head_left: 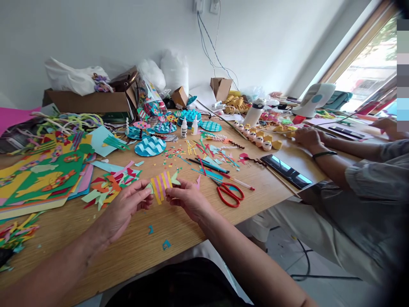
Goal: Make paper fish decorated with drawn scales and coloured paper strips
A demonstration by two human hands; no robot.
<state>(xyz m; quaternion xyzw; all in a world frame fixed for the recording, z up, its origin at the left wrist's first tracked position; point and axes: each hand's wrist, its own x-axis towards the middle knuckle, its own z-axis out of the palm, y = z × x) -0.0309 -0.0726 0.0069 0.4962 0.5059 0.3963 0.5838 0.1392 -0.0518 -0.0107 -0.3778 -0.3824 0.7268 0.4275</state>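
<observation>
Between my two hands is a small paper fish (161, 186) in pale green, with yellow and pink strips across its body. My left hand (132, 200) pinches its left end between thumb and fingers. The right end, near the green tail, is gripped by my right hand (188, 198). Some strip ends hang below the body. Red-handled scissors (230, 195) lie on the table to the right of my right hand. Coloured paper scraps (110, 185) are piled beyond my left hand. Two small blue scraps (166, 244) lie near the table's front edge.
Stacked coloured paper (41, 175) covers the left side. Two glue bottles (184, 128) stand behind blue wavy paper discs (150, 146). Pens (209, 164) and a phone (286, 171) lie to the right. A co-worker's hands (308, 138) rest by a row of egg-carton figures (255, 138).
</observation>
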